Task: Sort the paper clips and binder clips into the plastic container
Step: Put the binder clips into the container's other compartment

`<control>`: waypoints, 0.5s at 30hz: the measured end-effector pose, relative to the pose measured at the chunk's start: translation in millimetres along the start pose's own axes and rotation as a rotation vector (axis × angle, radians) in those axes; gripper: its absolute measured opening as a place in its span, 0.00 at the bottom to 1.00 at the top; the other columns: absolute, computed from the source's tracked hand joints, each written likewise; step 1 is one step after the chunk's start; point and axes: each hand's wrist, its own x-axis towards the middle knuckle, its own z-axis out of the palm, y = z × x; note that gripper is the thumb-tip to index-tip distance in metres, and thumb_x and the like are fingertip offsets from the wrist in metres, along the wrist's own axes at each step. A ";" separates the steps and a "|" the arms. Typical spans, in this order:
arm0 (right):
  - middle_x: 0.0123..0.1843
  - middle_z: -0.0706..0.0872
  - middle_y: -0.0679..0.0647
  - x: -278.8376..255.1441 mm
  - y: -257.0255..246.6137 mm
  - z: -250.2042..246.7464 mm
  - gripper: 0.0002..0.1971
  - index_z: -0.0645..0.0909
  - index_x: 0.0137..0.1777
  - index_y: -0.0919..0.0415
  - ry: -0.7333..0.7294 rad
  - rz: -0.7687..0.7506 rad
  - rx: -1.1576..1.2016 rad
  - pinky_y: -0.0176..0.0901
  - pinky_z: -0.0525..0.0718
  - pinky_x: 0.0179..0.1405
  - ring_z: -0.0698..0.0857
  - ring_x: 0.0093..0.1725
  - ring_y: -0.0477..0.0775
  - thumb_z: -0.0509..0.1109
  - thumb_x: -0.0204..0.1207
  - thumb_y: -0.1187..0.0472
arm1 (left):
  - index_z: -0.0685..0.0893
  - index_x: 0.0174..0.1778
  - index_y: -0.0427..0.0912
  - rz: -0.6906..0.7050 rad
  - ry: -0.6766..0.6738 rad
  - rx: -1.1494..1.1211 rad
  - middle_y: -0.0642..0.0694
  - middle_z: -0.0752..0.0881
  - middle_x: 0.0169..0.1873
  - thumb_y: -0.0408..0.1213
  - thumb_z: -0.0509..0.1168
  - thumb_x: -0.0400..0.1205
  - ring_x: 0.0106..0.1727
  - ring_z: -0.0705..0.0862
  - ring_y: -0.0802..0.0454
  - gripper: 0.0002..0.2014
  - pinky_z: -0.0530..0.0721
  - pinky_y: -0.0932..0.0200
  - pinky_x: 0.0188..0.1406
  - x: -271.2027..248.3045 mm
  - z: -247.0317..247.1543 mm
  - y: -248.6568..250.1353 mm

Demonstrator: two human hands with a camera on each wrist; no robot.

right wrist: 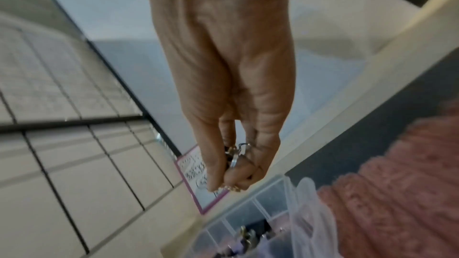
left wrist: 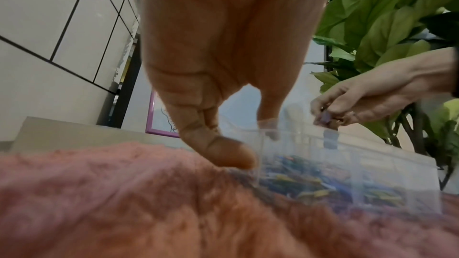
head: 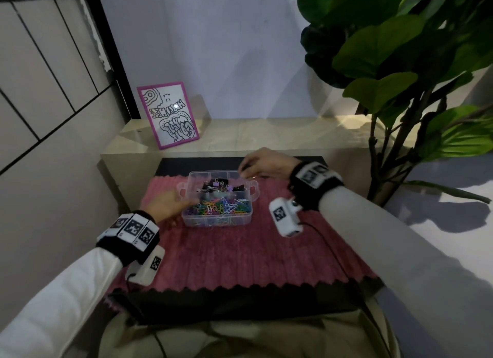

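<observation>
Looks nearly done: plastic container (head: 241, 217) on the pink mat (head: 240, 253) already holds paper clips (head: 221, 207) near, binder clips (head: 217, 185) behind. Right hand (head: 262, 164) pinches some last clips (right wrist: 234, 157) above its far corner; left hand (head: 168, 204) steadies the side, fingers relaxed.

What is pinched in the right hand (right wrist: 231, 156) is mostly covered by its fingers (right wrist: 213, 164); only bits of metal wire are seen. The plastic container (left wrist: 347, 174) is smeared by blur in the left wrist view, and its contents cannot be told apart there.
</observation>
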 end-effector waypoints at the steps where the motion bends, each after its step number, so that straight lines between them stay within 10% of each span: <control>1: 0.40 0.85 0.55 14.3 -3.7 7.0 0.13 0.82 0.55 0.74 -0.019 0.021 -0.100 0.24 0.80 0.32 0.82 0.35 0.44 0.71 0.72 0.71 | 0.85 0.45 0.35 0.015 0.004 0.019 0.36 0.90 0.37 0.60 0.64 0.73 0.30 0.87 0.45 0.27 0.87 0.56 0.34 0.3 -1.6 1.0; 4: 0.46 0.87 0.61 43.8 -5.1 26.7 0.12 0.84 0.54 0.71 -0.101 0.039 -0.315 0.29 0.82 0.33 0.82 0.36 0.45 0.73 0.70 0.71 | 0.84 0.48 0.33 0.017 0.014 0.034 0.40 0.89 0.31 0.47 0.66 0.78 0.19 0.83 0.63 0.17 0.78 0.73 0.17 -1.0 -3.4 4.1; 10: 0.53 0.86 0.56 34.7 -4.1 32.0 0.13 0.84 0.56 0.61 -0.078 -0.054 -0.513 0.44 0.83 0.46 0.84 0.49 0.53 0.69 0.72 0.70 | 0.78 0.43 0.37 0.062 -0.029 -0.186 0.45 0.89 0.23 0.32 0.65 0.79 0.17 0.84 0.58 0.03 0.84 0.65 0.18 -8.5 -4.9 20.9; 15: 0.56 0.85 0.61 -2.6 -15.2 -12.2 0.11 0.84 0.54 0.65 0.309 -0.263 -0.421 0.38 0.77 0.57 0.83 0.57 0.57 0.66 0.74 0.72 | 0.75 0.35 0.44 0.094 0.018 -0.242 0.47 0.88 0.22 0.47 0.71 0.68 0.25 0.87 0.47 0.13 0.88 0.51 0.34 -14.4 -24.5 55.7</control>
